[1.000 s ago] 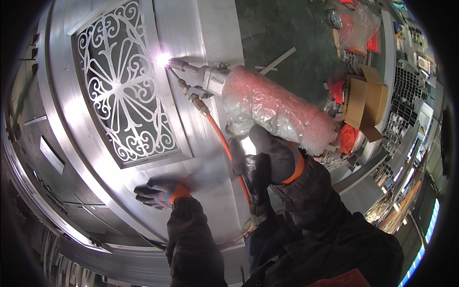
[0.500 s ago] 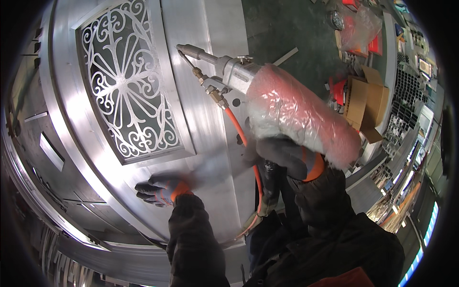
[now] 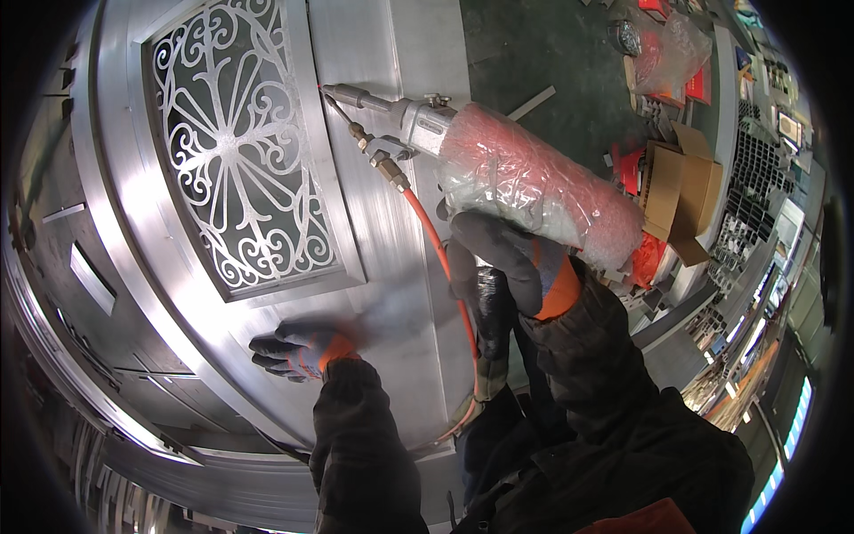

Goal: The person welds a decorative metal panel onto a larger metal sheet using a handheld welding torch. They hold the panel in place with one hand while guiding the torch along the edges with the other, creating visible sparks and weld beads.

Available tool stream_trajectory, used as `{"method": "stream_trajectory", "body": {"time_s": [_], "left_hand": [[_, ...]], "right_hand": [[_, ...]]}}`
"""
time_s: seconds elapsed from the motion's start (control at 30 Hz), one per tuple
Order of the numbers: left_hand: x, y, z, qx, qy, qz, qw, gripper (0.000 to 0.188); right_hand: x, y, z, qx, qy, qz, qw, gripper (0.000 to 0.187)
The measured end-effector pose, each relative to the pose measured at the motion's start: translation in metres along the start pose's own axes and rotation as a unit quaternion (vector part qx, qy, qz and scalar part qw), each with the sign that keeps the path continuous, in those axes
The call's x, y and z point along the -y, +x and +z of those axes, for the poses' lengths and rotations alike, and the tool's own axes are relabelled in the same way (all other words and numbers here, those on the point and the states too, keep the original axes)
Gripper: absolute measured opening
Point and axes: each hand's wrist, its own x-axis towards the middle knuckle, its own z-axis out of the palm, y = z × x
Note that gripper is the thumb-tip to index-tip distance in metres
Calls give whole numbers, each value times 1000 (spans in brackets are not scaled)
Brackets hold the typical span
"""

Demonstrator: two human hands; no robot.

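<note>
My right hand [image 3: 509, 254], in a grey glove with an orange cuff, is wrapped round the grip of an air rivet gun [image 3: 431, 129]. Its long rear body is red and covered in clear plastic wrap. The narrow metal nose points left, close over the raised frame beside the scrollwork window [image 3: 229, 147] of a silvery metal door panel [image 3: 396, 356]. Brass fittings join an orange air hose [image 3: 442, 245] to the gun. Part of the grip is hidden by my fingers. My left hand [image 3: 298, 351], gloved alike, rests on the panel below the window, fingers stretched out, holding nothing.
An open cardboard box [image 3: 680, 191] stands on the floor at the right, near red packages and a plastic bag [image 3: 672, 49]. Stacked metal profiles [image 3: 756, 214] line the far right. A loose strip [image 3: 532, 105] lies beyond the panel. The hose trails toward my body.
My right hand has carried the rivet gun left and slightly away from me, its nose shifting a little left over the frame. My left hand stays almost in place.
</note>
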Motion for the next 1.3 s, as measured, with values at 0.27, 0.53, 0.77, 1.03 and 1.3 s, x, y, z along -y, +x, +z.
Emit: {"method": "stream_trajectory", "body": {"time_s": [0.27,0.53,0.77,1.03,1.3], "left_hand": [[-1,1,0,8,-6,1,1000,72],[-1,3,2,15,-13,7,1000,72],[-1,3,1,17,-17,11,1000,72],[-5,-1,-1,21,-24,18,999,72],[-5,0,-5,18,-26,24,999,73]], "right_hand": [[-6,4,1,20,-25,11,999,32],[-14,6,-2,38,-26,25,999,33],[-9,4,-1,48,-19,21,998,25],[-27,-2,-5,29,45,-39,998,25],[-2,-29,-13,37,37,14,999,29]]}}
